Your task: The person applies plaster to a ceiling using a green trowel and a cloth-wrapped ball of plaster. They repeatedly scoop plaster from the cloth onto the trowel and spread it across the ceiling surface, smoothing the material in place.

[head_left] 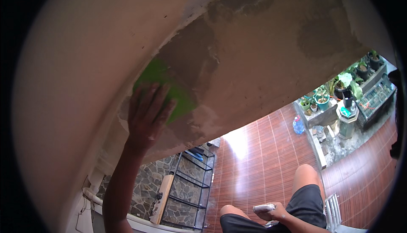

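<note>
I am pressing my bare left hand (146,115) onto a bright green flat sheet (182,102), which is lying against the rough brown-and-grey plastered surface (263,63) arching above me. My left fingers are spreading straight across the sheet's face rather than curling around it, and its green edges are showing above and to the right of them. The sheet is sitting just beside the border where the patchy plaster is meeting a smooth, pale curved band (85,63).

Low in front of me, my right hand (278,211) is resting over my dark grey shorts (306,203), its fingers closing around a small whitish, smeared object (263,208) whose kind I cannot tell. A white slatted plastic chair (333,211) is standing near that arm. Below, a glossy reddish-brown tiled floor (258,161) is stretching between a black metal frame (186,197) on the left and leafy green potted plants (322,100) on the right, with a clear bluish plastic bottle (298,125) standing near the plants.
</note>
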Demonstrator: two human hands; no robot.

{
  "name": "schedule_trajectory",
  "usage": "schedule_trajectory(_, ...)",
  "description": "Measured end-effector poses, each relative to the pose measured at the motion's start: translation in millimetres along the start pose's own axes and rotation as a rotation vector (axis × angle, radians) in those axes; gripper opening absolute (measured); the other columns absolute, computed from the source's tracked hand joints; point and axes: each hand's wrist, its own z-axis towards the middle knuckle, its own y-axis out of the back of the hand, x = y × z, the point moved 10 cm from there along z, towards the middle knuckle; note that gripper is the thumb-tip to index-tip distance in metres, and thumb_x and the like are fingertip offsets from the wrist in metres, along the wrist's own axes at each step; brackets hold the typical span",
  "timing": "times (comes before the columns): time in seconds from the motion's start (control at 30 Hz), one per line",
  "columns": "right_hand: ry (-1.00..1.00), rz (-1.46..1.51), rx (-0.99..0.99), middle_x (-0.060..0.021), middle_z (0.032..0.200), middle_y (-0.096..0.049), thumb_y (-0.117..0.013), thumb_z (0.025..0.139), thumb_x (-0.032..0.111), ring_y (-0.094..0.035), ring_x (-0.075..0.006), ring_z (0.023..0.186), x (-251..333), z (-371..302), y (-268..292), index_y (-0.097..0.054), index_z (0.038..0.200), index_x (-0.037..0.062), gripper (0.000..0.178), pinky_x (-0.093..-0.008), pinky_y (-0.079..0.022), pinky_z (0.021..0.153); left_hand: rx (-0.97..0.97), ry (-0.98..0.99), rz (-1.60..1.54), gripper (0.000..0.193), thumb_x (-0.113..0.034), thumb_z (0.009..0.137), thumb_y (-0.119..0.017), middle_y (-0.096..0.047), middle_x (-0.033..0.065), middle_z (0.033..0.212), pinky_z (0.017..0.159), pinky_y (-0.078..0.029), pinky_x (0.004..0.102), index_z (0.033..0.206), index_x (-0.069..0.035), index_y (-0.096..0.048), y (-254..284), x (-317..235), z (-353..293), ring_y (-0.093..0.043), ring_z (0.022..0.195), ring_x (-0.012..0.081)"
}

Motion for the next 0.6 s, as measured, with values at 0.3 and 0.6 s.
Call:
schedule_trajectory(0.3, -0.024, 0.02, 0.012, -0.0103, 0.1, -0.071, -0.084, 0.07, 0.006, -0.068, -0.0155, 0.089, -10, 7, 2, -0.069, 0.106, -0.0011, 0.04, -0.0283, -0.055, 0.082, -0.058, -0.038, -0.058, 0.046, -0.011, 0.087, -0.057, -0.047, 0.0084, 0.145, 0.114, -0.03, 0.0518, 0.132, -0.02, -0.056, -38, -25, 79, -0.042, 0.136, 0.0312)
schedule_trajectory(0.6, -0.016, 0.146, -0.012, -0.0123, 0.102, -0.07, -0.08, 0.069, -0.002, -0.068, -0.0169, 0.092, -7, 9, 12, -0.067, 0.108, -0.0034, 0.041, -0.0293, -0.055, 0.083, -0.005, -0.017, -0.061, 0.042, -0.008, 0.087, -0.055, -0.047, 0.0115, 0.144, 0.112, -0.03, 0.0569, 0.127, -0.017, -0.059, -55, 13, 12, -0.045, 0.132, 0.0362)
